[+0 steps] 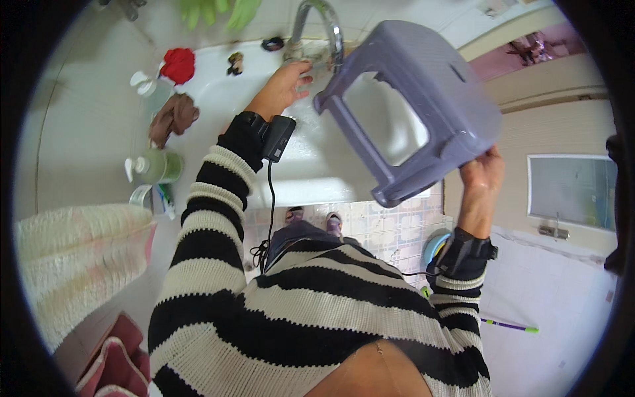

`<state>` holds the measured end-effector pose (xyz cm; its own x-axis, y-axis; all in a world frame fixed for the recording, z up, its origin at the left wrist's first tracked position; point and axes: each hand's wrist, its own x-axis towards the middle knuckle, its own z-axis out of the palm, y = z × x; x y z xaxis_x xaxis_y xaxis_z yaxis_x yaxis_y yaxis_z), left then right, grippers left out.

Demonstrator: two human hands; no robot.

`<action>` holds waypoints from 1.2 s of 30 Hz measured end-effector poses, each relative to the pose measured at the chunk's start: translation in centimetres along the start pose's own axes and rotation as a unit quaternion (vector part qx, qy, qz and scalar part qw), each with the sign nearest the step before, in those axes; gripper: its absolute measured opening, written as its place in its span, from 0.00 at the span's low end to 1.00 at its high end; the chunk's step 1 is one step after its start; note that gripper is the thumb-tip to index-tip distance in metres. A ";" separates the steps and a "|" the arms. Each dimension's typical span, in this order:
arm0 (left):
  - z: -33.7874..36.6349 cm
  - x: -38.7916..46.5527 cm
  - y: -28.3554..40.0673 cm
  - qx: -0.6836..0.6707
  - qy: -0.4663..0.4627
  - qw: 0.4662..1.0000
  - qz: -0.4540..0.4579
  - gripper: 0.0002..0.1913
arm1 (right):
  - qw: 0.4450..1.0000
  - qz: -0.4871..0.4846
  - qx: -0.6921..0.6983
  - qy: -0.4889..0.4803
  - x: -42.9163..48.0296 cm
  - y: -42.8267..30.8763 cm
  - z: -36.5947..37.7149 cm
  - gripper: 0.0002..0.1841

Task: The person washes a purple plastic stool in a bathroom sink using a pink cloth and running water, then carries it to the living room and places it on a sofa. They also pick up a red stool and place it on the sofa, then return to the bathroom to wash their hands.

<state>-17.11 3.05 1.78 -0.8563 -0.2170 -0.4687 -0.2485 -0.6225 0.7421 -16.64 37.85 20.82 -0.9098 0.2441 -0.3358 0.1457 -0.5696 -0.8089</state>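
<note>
A purple-grey plastic stool (446,94) is tilted on its side over the right part of the white sink basin (292,191). My right hand (482,171) grips the stool at its lower right edge. Near the base of the curved chrome faucet (333,30), my left hand (287,87) reaches over the basin with its fingers apart, holding nothing. The faucet's spout end comes down between my left hand and the stool's legs. Water wets the basin floor below my left hand.
Left of the basin stand pump bottles (163,166), a brown cloth (173,119) and a red cloth (177,65). Green rubber gloves (218,10) hang behind. A towel (84,263) hangs at left. A door (570,134) and a blue basin (436,245) are at right.
</note>
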 end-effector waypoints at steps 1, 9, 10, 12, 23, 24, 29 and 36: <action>-0.7 -1.3 0.0 0.055 0.002 0.998 0.033 0.08 | 1.000 0.018 0.019 -0.013 1.0 -0.7 -1.5 0.21; -18.5 -3.7 -6.0 0.771 0.066 0.630 0.063 0.18 | 0.999 0.026 0.004 -0.026 4.0 -1.4 -3.9 0.23; -20.3 -4.1 -7.8 0.774 0.064 0.617 0.128 0.17 | 0.997 0.049 0.028 -0.060 4.6 -1.5 -4.1 0.23; -20.9 -5.0 -9.2 0.816 0.015 0.547 0.184 0.15 | 0.987 0.085 0.075 -0.118 6.4 -2.1 -5.6 0.23; -14.3 -6.6 -5.3 0.692 -0.087 0.716 0.029 0.06 | 0.998 0.039 0.018 -0.043 1.4 -3.3 -2.2 0.22; -14.3 -6.6 -5.9 0.679 -0.065 0.716 0.150 0.06 | 0.999 0.029 0.012 -0.027 0.5 -3.4 -1.4 0.22; -12.8 -5.5 -7.5 0.813 -0.261 0.520 0.025 0.08 | 0.997 -0.045 -0.063 0.012 0.3 -3.2 -1.2 0.22; -7.5 -6.0 -7.1 0.512 -0.058 0.839 0.175 0.15 | 0.998 -0.026 -0.027 -0.052 1.0 -2.9 -1.7 0.21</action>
<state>-6.85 3.14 -4.22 -0.9817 -0.1393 -0.1298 -0.1795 0.4503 0.8747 -17.32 41.09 21.97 -0.9514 0.1879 -0.2441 0.1162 -0.5149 -0.8493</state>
